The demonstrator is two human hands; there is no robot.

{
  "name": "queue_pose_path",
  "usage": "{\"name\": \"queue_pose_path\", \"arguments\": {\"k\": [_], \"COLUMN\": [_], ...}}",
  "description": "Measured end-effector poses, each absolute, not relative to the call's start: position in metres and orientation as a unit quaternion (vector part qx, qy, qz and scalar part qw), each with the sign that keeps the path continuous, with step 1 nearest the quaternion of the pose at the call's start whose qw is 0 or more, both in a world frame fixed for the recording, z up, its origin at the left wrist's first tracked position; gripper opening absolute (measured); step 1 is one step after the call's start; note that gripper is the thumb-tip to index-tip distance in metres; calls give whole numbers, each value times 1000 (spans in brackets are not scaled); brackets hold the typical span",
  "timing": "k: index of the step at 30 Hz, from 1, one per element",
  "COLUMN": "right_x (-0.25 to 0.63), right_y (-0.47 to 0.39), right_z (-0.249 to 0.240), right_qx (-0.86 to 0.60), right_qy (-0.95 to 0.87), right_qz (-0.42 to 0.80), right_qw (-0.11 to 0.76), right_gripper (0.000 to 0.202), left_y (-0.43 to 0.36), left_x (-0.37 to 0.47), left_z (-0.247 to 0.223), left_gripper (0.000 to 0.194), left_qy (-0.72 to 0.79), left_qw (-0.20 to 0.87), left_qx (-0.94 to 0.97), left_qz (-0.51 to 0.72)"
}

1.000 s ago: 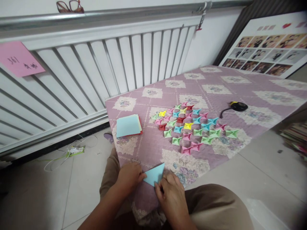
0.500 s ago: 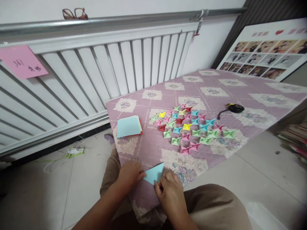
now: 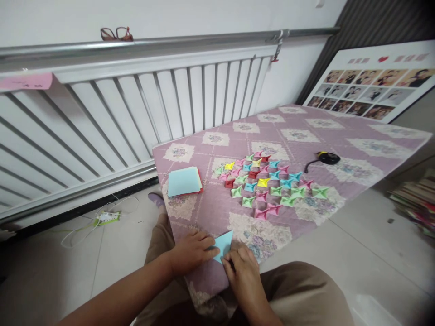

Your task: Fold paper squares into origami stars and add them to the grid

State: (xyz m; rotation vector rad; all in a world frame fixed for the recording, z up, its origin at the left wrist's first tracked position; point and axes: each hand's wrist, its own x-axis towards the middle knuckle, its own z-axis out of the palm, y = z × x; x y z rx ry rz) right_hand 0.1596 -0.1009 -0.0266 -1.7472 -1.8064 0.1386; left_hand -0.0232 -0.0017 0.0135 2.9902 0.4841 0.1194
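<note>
A light blue sheet of paper, folded to a pointed shape, lies on the near corner of the table between my hands. My left hand rests over its left side with the fingers stretched out and the fingertips on the paper. My right hand is closed, its thumb and curled fingers pinching the paper's lower right edge. Farther off, small folded paper shapes in green, pink, blue, yellow and red stand in rows. To their left is a stack of paper squares, light blue on top.
A patterned purple cloth covers the table. A black tape measure lies on the right side. Behind stands a white radiator with glasses on the pipe above. A photo board leans at the back right; a power strip lies on the floor.
My left hand has shifted right, from the paper's left tip onto its surface, and its fingers are now stretched out. My right hand stays at the lower right edge. The view has tilted up slightly.
</note>
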Motion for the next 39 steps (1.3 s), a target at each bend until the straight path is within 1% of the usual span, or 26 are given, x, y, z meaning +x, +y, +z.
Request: {"name": "queue_pose_path", "arguments": {"k": [2,4,8,13,18,22,26,31,34,39], "right_x": [159,155,144,140,141,142,146,156,161,168], "right_y": [-105,-110,-118,-119,-116,-113,-114,-119,-120,-119], "right_z": [-26,-26,-30,-41,-42,-39,-40,-44,-42,-34], "right_qx": [-641,-622,-617,-627,-627,-618,-589,-561,-549,-530], "right_qy": [-696,-714,-728,-725,-735,-743,-753,-760,-772,-790], "right_qz": [38,19,16,4,-22,-33,-31,-45,-60,-86], "right_qw": [320,322,297,284,255,254,292,325,314,297], "right_gripper": [10,15,25,30,39,33,23,31,33,29], "left_y": [-1,-1,-1,-7,-12,-12,-12,-16,-17,-19], "left_x": [-23,-23,-25,-38,-52,-63,-73,-79,-81,-85], "left_z": [13,10,4,0,-3,-8,-13,-21,-25,-27], "left_gripper": [26,26,25,28,29,31,35,35,37,39], "left_qy": [155,154,154,145,169,199,228,255,256,262], "left_qw": [41,32,21,-2,-10,-14,-14,-22,-27,-34], "left_qx": [986,987,987,986,982,977,972,964,964,963], "left_qz": [41,43,47,84,88,73,63,67,65,60]}}
